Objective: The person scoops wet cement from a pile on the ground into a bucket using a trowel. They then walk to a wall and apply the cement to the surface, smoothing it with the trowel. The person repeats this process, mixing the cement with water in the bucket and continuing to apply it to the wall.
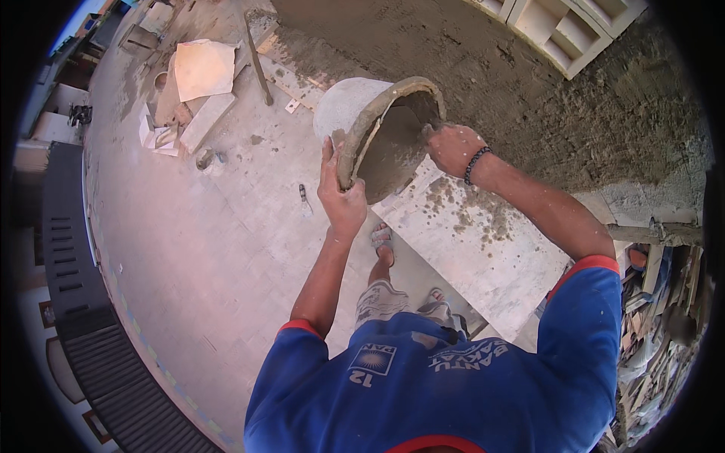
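A grey mortar bucket (351, 106) is tipped on its side in front of me, its mouth turned toward me and its rim caked with cement. Wet mortar (394, 155) lies inside. My left hand (341, 192) is closed on the left lower part of the rim, thumb at the mouth. At the right side of the mouth, my right hand (455, 151) is closed around what looks like a trowel; its dark blade (404, 119) reaches into the bucket, and the handle is hidden by my fingers. A mortar-spattered pale board (483, 253) lies below my right forearm.
Beyond the bucket is a rough mortared surface (513, 113) with white ventilation blocks (566, 34) at the upper right. Scrap wood (661, 302) is piled at the right. Boards and a pale sheet (205, 69) lie on the paved floor at the far left, near a dark gate (72, 241).
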A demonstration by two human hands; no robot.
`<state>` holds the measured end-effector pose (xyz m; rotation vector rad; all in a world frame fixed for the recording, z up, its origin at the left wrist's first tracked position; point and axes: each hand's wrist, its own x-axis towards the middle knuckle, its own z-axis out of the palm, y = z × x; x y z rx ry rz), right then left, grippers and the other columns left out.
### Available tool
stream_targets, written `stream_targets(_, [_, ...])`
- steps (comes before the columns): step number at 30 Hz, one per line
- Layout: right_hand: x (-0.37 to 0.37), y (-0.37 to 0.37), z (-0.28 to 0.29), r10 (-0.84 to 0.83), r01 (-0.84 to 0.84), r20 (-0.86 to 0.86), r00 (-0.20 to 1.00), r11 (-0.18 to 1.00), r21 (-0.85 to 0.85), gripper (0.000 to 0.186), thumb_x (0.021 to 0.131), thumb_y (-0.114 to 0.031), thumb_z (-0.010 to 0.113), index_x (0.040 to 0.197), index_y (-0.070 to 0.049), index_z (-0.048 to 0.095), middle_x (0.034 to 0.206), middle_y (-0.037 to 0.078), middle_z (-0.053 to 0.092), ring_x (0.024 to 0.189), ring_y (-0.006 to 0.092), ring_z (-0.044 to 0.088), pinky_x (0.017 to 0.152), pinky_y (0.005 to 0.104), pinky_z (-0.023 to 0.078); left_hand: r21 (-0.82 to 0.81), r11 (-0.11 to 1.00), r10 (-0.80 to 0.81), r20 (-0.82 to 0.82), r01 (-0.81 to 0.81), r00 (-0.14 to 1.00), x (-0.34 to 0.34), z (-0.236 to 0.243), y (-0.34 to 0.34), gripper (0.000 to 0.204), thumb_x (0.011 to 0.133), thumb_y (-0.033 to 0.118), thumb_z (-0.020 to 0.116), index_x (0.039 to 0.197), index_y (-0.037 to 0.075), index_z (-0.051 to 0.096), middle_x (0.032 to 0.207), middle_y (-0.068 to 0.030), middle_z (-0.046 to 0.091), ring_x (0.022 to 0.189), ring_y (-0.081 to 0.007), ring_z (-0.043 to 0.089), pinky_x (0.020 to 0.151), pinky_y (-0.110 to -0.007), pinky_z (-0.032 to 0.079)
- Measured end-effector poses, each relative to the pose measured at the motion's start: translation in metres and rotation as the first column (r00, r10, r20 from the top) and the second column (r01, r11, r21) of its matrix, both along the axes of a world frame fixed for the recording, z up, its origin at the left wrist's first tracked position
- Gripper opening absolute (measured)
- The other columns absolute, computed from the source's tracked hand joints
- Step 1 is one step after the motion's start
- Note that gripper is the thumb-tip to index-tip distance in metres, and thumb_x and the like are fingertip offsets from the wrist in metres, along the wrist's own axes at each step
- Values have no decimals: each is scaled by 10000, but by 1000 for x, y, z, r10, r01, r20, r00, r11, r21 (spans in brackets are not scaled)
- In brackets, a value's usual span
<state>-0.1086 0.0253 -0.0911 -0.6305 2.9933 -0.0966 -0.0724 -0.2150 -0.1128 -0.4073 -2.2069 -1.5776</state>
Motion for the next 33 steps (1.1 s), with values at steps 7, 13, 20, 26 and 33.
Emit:
stream_targets(7, [2,-8,-69,-7,200,413,911,882,-427,366,900,-264,556,1153,-3,596,953,267,651,927,418,631,811,457,513,-4,999,-41,71,41,997,-16,9,-8,644,661,-115,460,1304,-66,480,1439,-210,429,1312,-281,451,1082,-342,330])
stream_targets(13, [13,-45,-101,53,294,475,879,723,-625,388,905,-304,570,1160,-13,588,1000,268,644,979,423,609,850,457,481,-43,988,152,246,-146,957,-55,-36,-40,552,701,-79,504,1253,-77,503,1286,-229,556,1190,-275,553,1003,-311,401])
stream_targets(20, [-22,-13,-70,-43,305,451,891,793,-528,420,863,-281,627,1200,-46,544,861,241,648,862,422,631,761,481,497,223,921,189,463,-320,866,-77,-83,-95,501,699,-108,471,1193,-42,518,1102,-104,599,1017,-184,560,946,-274,397])
stream_targets(26, [-69,17,-44,-161,304,390,907,890,-340,515,790,-224,712,1192,-36,450,951,272,621,936,452,598,809,492,482,129,876,282,642,-464,713,-74,-169,-138,516,673,-109,467,1181,-41,524,1090,-103,602,981,-201,573,927,-276,409])
stream_targets(33, [-127,22,-8,128,191,617,776,885,-424,433,820,-208,699,1168,5,555,938,224,646,864,411,628,790,448,507,-23,822,334,829,-569,448,-20,-276,-240,545,660,-60,473,1200,-4,517,1020,-71,589,848,-165,547,769,-276,450])
